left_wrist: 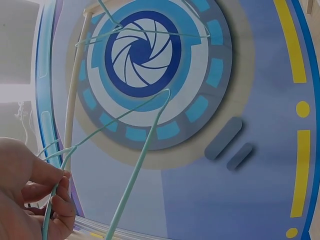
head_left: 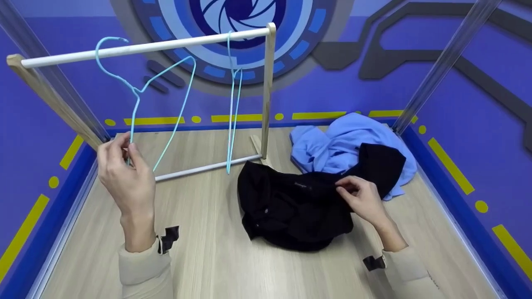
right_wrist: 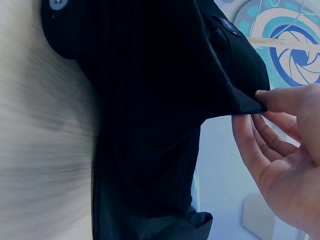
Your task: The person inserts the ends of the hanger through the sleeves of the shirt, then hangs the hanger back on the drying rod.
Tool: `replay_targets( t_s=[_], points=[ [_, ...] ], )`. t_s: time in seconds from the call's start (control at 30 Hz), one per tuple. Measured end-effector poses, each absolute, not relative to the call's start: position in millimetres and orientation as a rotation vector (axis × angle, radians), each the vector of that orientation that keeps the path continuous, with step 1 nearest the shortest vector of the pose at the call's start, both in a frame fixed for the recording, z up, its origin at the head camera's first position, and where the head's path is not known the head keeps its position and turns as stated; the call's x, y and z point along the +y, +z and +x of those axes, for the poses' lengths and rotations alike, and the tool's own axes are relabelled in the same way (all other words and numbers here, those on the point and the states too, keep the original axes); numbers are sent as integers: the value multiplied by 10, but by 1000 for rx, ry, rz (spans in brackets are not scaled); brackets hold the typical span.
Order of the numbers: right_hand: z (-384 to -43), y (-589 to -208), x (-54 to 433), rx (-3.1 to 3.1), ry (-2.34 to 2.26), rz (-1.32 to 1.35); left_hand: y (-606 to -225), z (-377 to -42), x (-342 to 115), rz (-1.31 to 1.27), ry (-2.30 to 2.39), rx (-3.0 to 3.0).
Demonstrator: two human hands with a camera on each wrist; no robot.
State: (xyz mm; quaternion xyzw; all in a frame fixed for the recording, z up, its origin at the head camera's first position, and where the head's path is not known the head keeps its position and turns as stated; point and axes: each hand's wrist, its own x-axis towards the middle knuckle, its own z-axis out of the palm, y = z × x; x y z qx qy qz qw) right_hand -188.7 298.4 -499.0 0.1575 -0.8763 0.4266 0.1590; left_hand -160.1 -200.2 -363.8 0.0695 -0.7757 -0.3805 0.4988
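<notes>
In the head view my left hand (head_left: 126,174) pinches one side of a teal wire hanger (head_left: 135,108), whose hook sits up by the rack's top bar. The left wrist view shows thumb and fingers curled round the hanger's wire (left_wrist: 131,192). My right hand (head_left: 363,199) pinches the edge of a black garment (head_left: 297,207), bunched on the wooden surface. Up close in the right wrist view, the garment's held edge (right_wrist: 245,102) is raised between thumb and fingers, with a button (right_wrist: 58,3) and a small label (right_wrist: 229,25) on the cloth.
A clothes rack with a white top bar (head_left: 166,45) and wooden posts stands at the back left. A second teal hanger (head_left: 231,116) hangs near its right post. Light blue cloth (head_left: 320,145) lies behind the black garment. Blue walls (head_left: 469,145) enclose the surface.
</notes>
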Motion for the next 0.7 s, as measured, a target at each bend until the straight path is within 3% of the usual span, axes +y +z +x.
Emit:
replay_targets(
  t_s=[0.7],
  points=[
    [-1917, -5021, 2983, -2507, 1241, 420, -3732, -1420, -2055, 126, -929, -1867]
  ],
)
